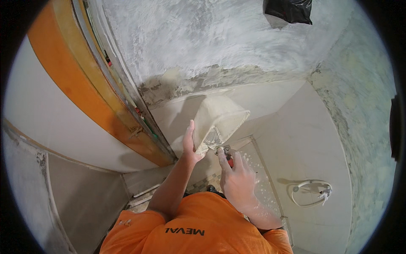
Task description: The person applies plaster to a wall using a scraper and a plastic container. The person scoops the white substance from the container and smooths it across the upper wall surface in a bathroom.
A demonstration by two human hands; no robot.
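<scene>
My left hand (190, 144) is wrapped round a cream-coloured, plaster-smeared tub (220, 111) and holds it tilted in the air before me. Greyish-white paste (212, 137) shows at its near end. Just below that end, my right hand (237, 182) is closed on a putty knife (230, 162) with a red handle. The knife's small metal blade is close to the tub's lower edge; whether they touch I cannot tell. Much of the handle is hidden by my fingers, which are dusted white.
Ahead is a wall (186, 38) with uneven white plaster above pale panels. A black plastic bag (292, 10) hangs at its top. An orange-edged door frame (84, 91) stands left. A white shower hose (296, 195) is on the right wall. White splashes mark the floor (264, 178).
</scene>
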